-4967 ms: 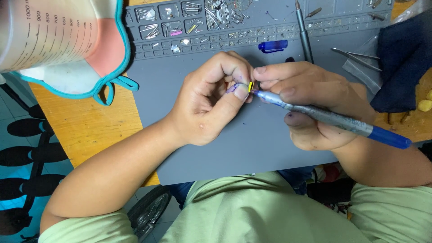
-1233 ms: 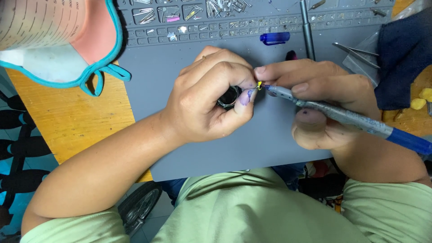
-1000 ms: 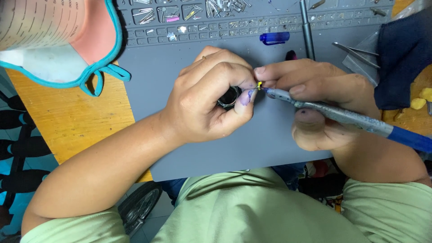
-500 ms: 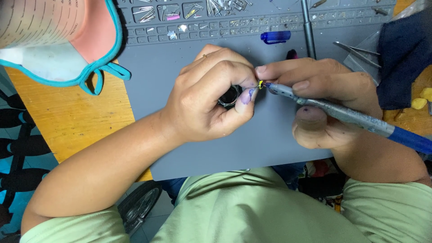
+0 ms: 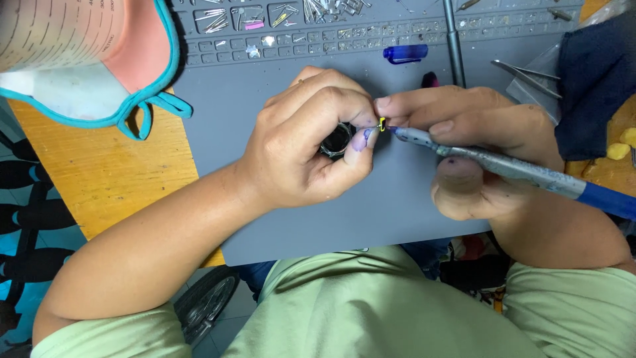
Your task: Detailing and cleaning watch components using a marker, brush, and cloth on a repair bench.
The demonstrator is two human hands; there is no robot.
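— Gripping something small, is it, that left hand (image 5: 301, 142)?

— Yes. The left hand is curled tight, thumb and forefinger pinched together around a small dark round part (image 5: 336, 138), which shows only through the gap between the bent fingers. What kind of part it is I cannot tell.

— And the yellow speck?

— A tiny yellow piece (image 5: 382, 123) sits right at the left fingertips, just beside the dark round part, exactly where the two hands meet. The metal tip of the tool touches it or stands just short of it; I cannot say which.

— What holds the tool?

— The right hand (image 5: 477, 146) is closed around a slim grey tool with a blue handle (image 5: 517, 171), held like a pen. Forefinger and thumb clamp the shaft near the tip, and the blue end runs out toward the right edge.

— Where does all this lie?

— Both hands hover over a grey work mat (image 5: 265, 219), near its middle. Behind them, by the mat's far edge, lies a small blue cap-shaped piece (image 5: 405, 53), well apart from the fingers. The mat's upper rim carries little compartments (image 5: 265, 26) with small metal bits. Tweezers (image 5: 523, 69) rest to the right beside a dark blue cloth (image 5: 596, 79). The mat lies on a wooden table (image 5: 99, 172).
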